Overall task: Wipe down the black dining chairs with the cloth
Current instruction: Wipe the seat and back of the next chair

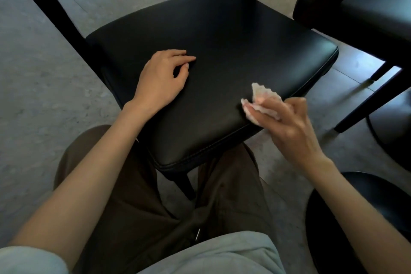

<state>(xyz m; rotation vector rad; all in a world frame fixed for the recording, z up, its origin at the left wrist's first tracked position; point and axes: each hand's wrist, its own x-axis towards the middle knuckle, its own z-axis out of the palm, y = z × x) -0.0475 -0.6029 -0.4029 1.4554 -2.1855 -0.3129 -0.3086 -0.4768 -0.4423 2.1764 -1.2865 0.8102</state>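
Beyond our trousers (pixel 142 202), our right hand (pixel 289 124) grips the bunched cloth (pixel 261 98) at the right edge of the chair seat (pixel 222 46); our left hand (pixel 162 78) rests on it, fingers relaxed. We'd best flatten the cloth and sweep in overlapping strokes.

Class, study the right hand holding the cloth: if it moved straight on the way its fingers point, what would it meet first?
Probably the black chair seat: the right hand points its cloth up-left in the picture, over the seat's right edge. Whether the cloth already touches is unclear.
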